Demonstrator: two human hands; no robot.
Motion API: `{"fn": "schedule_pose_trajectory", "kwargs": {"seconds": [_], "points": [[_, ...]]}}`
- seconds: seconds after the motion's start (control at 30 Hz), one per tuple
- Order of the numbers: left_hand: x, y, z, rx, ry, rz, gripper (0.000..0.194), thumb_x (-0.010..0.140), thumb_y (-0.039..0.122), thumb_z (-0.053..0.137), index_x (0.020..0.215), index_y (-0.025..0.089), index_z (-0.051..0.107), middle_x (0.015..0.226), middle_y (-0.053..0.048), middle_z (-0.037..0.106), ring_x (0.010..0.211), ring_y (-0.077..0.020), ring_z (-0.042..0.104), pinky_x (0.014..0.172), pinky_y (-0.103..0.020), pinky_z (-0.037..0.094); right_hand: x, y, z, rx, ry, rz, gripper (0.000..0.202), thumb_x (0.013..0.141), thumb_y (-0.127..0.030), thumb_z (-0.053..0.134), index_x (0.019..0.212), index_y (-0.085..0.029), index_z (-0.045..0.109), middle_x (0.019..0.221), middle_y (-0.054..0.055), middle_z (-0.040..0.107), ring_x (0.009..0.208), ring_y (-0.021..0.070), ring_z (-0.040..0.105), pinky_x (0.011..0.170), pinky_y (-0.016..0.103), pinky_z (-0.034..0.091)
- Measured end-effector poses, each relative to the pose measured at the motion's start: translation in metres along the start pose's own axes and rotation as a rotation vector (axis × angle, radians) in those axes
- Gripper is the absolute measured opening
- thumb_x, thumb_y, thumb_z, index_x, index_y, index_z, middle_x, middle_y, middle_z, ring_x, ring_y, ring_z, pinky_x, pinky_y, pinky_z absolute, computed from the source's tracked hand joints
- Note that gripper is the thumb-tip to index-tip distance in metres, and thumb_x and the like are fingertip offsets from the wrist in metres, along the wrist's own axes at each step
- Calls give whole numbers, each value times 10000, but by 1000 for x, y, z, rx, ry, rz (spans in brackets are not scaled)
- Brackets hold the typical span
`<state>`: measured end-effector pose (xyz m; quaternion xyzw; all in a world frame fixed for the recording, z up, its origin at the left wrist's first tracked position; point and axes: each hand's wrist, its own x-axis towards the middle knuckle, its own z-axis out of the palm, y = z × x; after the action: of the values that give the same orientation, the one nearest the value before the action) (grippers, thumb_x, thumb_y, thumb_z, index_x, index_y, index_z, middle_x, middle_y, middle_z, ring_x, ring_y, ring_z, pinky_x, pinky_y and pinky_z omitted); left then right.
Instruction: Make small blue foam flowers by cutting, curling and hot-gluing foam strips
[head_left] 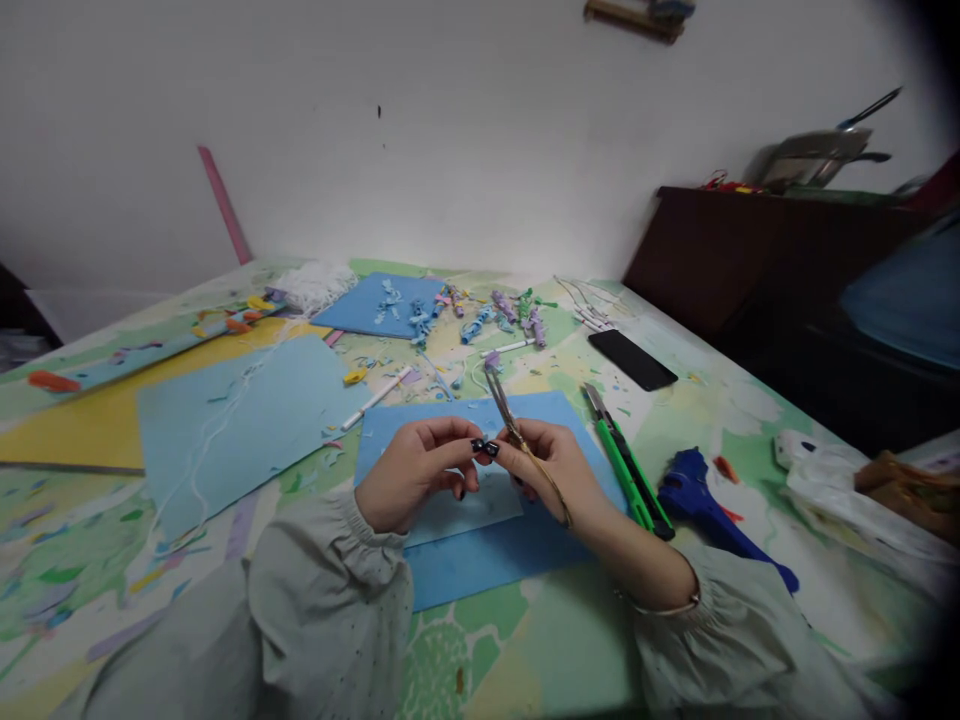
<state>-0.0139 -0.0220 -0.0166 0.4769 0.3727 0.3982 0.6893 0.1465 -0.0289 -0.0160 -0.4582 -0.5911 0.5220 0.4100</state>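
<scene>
One left hand pinches, its hold too small to make out, against one right hand, which also holds scissors above a blue sheet, these best aimed clear of the fingertips for a steady pinch.

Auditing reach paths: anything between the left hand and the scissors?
Yes, in this view: the right hand, which holds the scissors, has a dark-nailed fingertip between them and the left hand. The hands' fingertips meet or nearly meet; whether anything small is pinched there, I can't tell.
</scene>
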Motion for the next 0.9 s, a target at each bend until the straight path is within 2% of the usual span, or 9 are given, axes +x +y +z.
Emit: {"fn": "schedule_pose_trajectory", "kwargs": {"seconds": [0.3, 0.5, 0.9], "points": [[0, -3, -6, -116, -103, -16, 128, 701, 221, 668, 775, 152, 589, 651, 4, 587, 494, -74, 545, 414, -159, 397, -2, 1, -2, 114, -85, 16, 352, 656, -481, 638, 687, -152, 518, 464, -79, 384, 364, 46, 339, 350, 185, 271], [0, -5, -6, -103, -162, 0, 115, 720, 209, 654, 770, 137, 580, 656, -11, 596, 503, -82, 556, 407, -154, 406, -2, 0, 0, 142, -85, 13, 337, 667, -466, 634, 682, -148, 520, 451, -83, 379, 350, 43, 335, 340, 180, 274], [-2, -4, -4, -105, -167, -13, 132, 705, 223, 665, 759, 138, 581, 626, -13, 588, 491, -95, 561, 396, -165, 411, -3, -2, 1, 154, -70, 54, 335, 651, -460, 649, 660, -155, 512, 439, -82, 384, 349, 44, 340, 334, 181, 271]]}}
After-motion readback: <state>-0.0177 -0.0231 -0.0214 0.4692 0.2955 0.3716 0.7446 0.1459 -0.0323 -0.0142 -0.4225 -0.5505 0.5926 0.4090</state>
